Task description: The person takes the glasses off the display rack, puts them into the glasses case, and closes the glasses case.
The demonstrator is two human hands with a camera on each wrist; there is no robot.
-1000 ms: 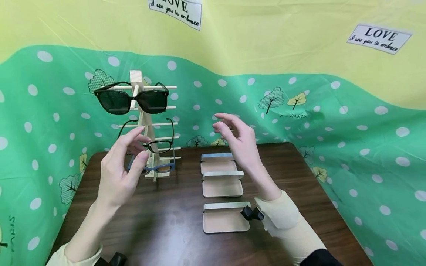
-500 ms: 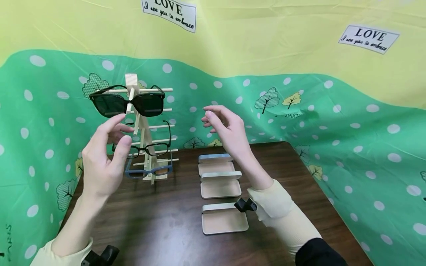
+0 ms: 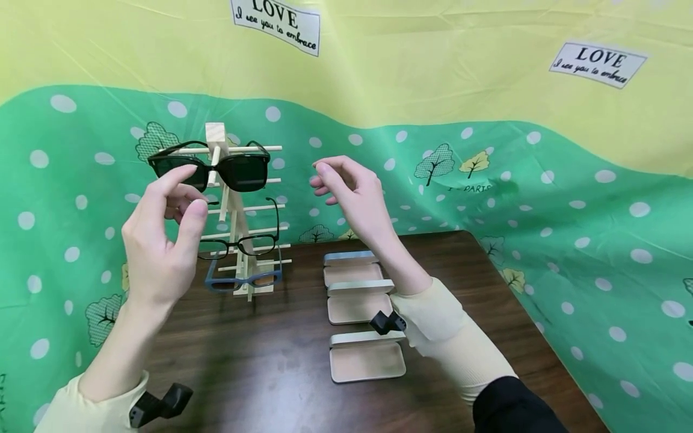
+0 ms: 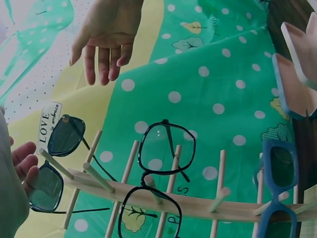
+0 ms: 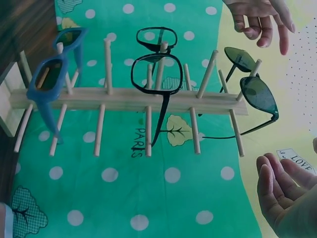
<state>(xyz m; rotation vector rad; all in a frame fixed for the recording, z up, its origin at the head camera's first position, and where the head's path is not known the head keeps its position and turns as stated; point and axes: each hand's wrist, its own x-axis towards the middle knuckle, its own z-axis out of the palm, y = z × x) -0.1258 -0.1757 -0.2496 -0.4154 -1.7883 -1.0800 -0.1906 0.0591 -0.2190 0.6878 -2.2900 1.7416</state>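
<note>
Black sunglasses (image 3: 243, 172) hang on the top pegs of a wooden glasses rack (image 3: 238, 210). My left hand (image 3: 165, 240) is nearest to them, its fingers loosely bent and overlapping one lens in the head view. A gap shows between that hand (image 5: 262, 20) and the sunglasses (image 5: 258, 94) in the right wrist view. My right hand (image 3: 354, 195) hovers right of the rack, holding nothing, fingers relaxed. Black-framed glasses (image 3: 257, 245) sit on the middle pegs, and blue-framed glasses (image 3: 243, 281) on the lowest ones.
Three glasses cases with raised lids stand in a column on the dark wooden table (image 3: 260, 361): a blue-lidded case (image 3: 353, 275) at the back, a pale case (image 3: 358, 308) in the middle, another pale case (image 3: 368, 362) in front. A patterned cloth (image 3: 541, 210) hangs behind.
My left hand has risen from beside the black-framed glasses to the level of the sunglasses. My right hand has moved left and up, toward the rack. The glasses stay on their pegs.
</note>
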